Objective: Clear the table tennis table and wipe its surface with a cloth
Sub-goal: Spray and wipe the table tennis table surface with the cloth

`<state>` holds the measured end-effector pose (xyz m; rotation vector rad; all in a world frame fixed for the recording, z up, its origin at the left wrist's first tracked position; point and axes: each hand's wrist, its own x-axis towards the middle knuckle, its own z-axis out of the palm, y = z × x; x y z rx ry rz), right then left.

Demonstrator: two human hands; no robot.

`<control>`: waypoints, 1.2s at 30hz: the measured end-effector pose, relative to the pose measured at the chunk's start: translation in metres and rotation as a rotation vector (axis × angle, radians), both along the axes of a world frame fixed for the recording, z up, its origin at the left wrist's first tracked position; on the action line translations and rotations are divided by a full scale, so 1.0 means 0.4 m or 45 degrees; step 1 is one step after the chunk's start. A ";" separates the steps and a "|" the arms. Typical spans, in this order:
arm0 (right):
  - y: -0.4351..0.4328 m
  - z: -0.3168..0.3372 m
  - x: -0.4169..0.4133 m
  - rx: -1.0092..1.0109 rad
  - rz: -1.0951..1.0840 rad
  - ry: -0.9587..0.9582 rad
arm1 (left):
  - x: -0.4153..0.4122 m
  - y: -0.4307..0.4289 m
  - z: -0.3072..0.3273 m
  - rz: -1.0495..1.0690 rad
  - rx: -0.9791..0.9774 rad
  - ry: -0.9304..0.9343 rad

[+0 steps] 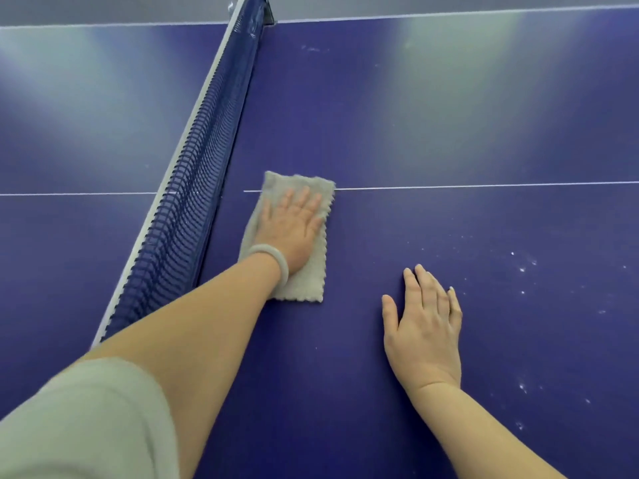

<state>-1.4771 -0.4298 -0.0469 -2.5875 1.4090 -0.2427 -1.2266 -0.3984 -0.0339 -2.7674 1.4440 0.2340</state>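
A blue table tennis table (449, 140) fills the view. A folded beige cloth (309, 278) lies flat on it, just right of the net and over the white centre line. My left hand (294, 226) presses flat on the cloth with fingers spread; a pale bangle circles the wrist. My right hand (423, 326) rests palm down on the bare blue surface to the right of the cloth, holding nothing.
The dark blue net (193, 202) runs diagonally from lower left to the top centre, close to the cloth's left edge. White specks (522, 271) dot the surface at the right. The table's far white edge line (449, 16) is at the top.
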 end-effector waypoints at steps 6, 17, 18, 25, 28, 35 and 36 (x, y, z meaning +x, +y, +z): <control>-0.004 0.004 -0.005 0.032 0.009 -0.031 | -0.052 -0.077 0.005 -0.024 -0.009 0.088; -0.001 0.025 -0.009 0.105 0.029 -0.083 | -0.297 0.268 0.004 -0.690 0.038 0.015; -0.001 0.025 -0.009 0.104 0.026 -0.091 | -0.310 0.307 0.003 -0.648 0.038 0.033; 0.009 0.034 -0.045 0.194 0.211 -0.179 | -0.337 0.457 0.003 0.284 -0.069 0.050; 0.057 0.039 -0.136 0.214 0.400 -0.195 | -0.324 0.438 0.001 0.398 -0.069 0.035; 0.096 0.048 -0.180 0.261 0.298 -0.252 | -0.359 0.399 -0.005 0.368 -0.042 0.045; 0.096 0.047 -0.180 0.264 0.306 -0.244 | -0.408 0.400 -0.004 0.263 -0.038 0.064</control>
